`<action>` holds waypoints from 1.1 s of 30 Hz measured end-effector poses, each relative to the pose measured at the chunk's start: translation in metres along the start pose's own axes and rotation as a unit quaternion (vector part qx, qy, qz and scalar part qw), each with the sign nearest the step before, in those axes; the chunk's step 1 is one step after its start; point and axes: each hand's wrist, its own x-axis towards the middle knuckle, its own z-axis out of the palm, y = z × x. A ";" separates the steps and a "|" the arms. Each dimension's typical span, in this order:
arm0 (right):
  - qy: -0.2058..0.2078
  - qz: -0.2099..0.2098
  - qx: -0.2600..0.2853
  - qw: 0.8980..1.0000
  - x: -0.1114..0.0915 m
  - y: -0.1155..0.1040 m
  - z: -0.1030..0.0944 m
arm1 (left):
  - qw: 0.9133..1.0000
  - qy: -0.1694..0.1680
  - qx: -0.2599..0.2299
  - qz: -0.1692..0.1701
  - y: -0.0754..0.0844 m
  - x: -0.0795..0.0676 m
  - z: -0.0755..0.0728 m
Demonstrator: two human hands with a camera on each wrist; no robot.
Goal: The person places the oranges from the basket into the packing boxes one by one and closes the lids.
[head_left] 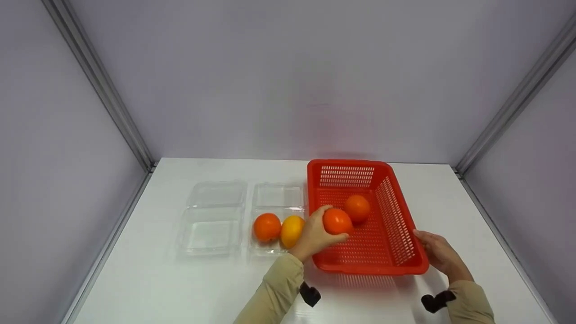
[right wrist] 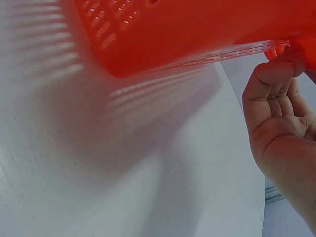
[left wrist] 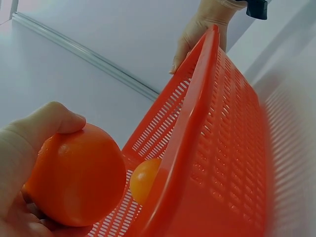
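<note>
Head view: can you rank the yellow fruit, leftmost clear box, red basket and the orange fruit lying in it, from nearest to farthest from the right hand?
1. Red basket: gripped by the right hand.
2. Orange fruit: inside the basket.
3. Yellow fruit: left of the basket.
4. Leftmost clear box: farthest left.

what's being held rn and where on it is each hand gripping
The left hand holds an orange fruit around its sides; the right hand grips the red basket by its right rim.
</note>
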 end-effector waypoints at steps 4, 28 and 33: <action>0.007 0.001 -0.008 1.000 0.000 0.000 0.000 | 1.000 -0.001 -0.012 -0.009 -0.001 0.000 -0.003; 0.013 -0.007 -0.035 0.999 0.000 0.003 0.000 | 1.000 0.024 0.007 -0.008 -0.003 0.000 -0.016; 0.002 -0.008 -0.018 1.000 0.000 0.002 0.000 | 0.999 0.031 -0.008 -0.012 -0.003 -0.001 -0.019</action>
